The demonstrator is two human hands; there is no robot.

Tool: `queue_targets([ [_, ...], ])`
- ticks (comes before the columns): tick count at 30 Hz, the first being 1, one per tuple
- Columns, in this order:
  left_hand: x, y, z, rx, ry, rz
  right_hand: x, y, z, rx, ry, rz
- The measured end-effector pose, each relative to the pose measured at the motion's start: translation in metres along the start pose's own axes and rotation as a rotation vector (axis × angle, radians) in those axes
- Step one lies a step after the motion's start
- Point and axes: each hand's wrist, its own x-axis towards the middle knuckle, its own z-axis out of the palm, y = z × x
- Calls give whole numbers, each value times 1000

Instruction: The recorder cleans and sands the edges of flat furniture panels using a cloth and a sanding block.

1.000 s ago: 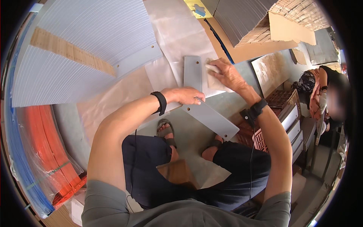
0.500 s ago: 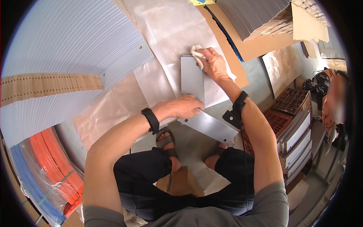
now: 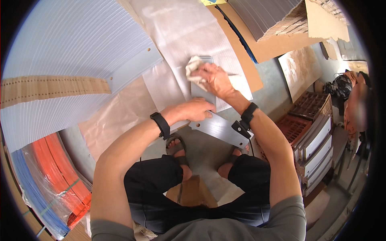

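My right hand (image 3: 215,81) is closed on a crumpled white cloth (image 3: 194,68), pressed against the upper part of a flat grey panel (image 3: 202,91). That panel lies on a pale sheet and is partly covered by the hand and cloth. My left hand (image 3: 196,109) grips where this panel meets a second grey panel (image 3: 219,127), its fingers curled over the edge. The second panel slants down to the right past the sheet's near edge, with a round hole near each end. How the two panels join is hidden under my left hand.
Rows of stacked pale panels (image 3: 80,40) fill the left. Orange and blue wrapped bundles (image 3: 56,168) stand at lower left. A cardboard sheet (image 3: 257,76) and a grey stack (image 3: 265,16) lie at upper right. Brown crates (image 3: 307,106) hold further panels at right. A cardboard box (image 3: 192,190) is between my feet.
My right hand has moved left with the cloth, from the panel's right edge across its upper face. The left hand has stayed nearly still.
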Motion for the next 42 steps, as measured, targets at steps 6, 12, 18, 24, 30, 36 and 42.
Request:
queue_targets([
  [6,-1,4,-4,-3,-12,-1,-5,70,-7,117,261,781],
  [12,-2,8,-5,-23,-7,5,-28,75,-12,229,398,856],
  [18,-4,3,-6,-21,4,20,-17,38,-11,240,140,633],
  [24,-1,2,-4,-26,-20,24,-7,53,-14,283,97,675],
  [30,-3,3,-8,-32,-28,6,-6,51,-10,361,131,693],
  [36,-2,1,-5,-28,-15,11,5,42,-24,380,80,743],
  [42,-4,4,-7,-39,-30,-4,7,45,-27,368,9,740],
])
